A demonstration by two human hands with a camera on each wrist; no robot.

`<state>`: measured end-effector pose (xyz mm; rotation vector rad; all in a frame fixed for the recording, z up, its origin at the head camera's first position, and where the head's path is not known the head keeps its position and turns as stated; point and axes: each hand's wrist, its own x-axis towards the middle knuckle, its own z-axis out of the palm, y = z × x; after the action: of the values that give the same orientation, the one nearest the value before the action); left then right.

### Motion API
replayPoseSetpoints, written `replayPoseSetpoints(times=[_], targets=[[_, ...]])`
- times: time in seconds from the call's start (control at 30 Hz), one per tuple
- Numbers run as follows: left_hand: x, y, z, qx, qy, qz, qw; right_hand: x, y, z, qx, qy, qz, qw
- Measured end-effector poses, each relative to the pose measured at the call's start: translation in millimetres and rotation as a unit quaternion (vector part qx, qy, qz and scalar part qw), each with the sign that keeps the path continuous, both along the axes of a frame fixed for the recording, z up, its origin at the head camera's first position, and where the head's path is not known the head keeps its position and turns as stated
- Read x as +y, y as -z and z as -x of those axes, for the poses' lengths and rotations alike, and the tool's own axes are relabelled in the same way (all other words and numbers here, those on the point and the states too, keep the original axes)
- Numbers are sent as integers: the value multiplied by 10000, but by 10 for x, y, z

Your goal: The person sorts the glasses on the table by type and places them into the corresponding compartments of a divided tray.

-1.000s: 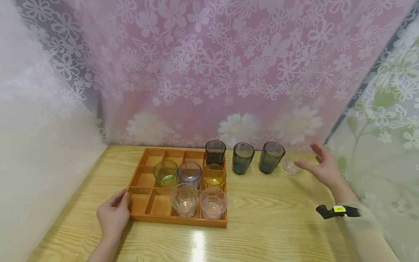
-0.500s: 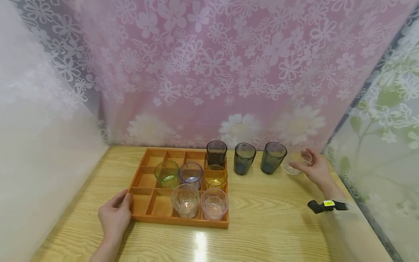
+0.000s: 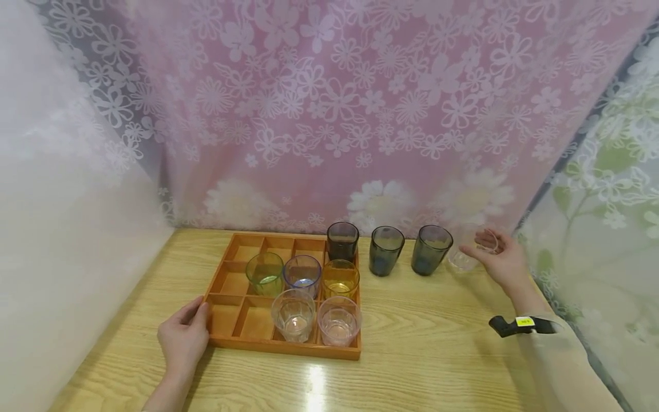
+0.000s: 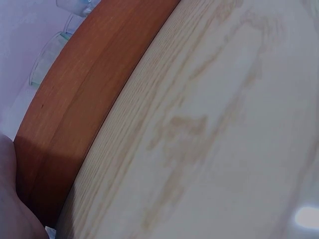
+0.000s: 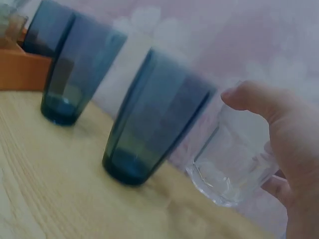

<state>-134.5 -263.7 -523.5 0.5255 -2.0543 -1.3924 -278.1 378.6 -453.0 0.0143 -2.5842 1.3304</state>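
Observation:
My right hand [image 3: 501, 260] holds a clear glass tumbler [image 5: 232, 164] at the far right, thumb on the near side and fingers round the back. In the right wrist view its base hangs a little above the tabletop. Two smoky grey-blue tumblers [image 3: 431, 250] [image 3: 386, 250] stand in a row to its left. My left hand [image 3: 184, 335] grips the left wall of a divided wooden tray [image 3: 283, 345] near its front corner. In the left wrist view only part of that hand shows, against the tray's side [image 4: 84, 99].
The tray's right part holds a dark tumbler [image 3: 342, 241] at the back, green [image 3: 265, 276], blue-rimmed [image 3: 302, 277] and amber [image 3: 340, 280] glasses in the middle row, and clear [image 3: 293, 317] and pink [image 3: 339, 323] glasses in front. A flowered curtain [image 3: 334, 114] hangs behind.
My right hand has come in round the clear tumbler, its fingers closing on it, and the tumbler has risen slightly. The left hand stays at the tray; the view has shifted a little.

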Motion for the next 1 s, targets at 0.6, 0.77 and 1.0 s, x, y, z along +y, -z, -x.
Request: replayPoseSetpoints(times=[0.6,0.77,1.0], targets=[[-35,-11,-49,2,93,-80,9999,-484,-968,-350,881,-48,-128,9960],[-33,-3,-39,-25,120,-114,9999,-772,-1221,-517,1095,-465,165,9928],[-16,5,-22,6,161,-88,9998,-1190,-1451,-693,1104,-1228,671,9840]])
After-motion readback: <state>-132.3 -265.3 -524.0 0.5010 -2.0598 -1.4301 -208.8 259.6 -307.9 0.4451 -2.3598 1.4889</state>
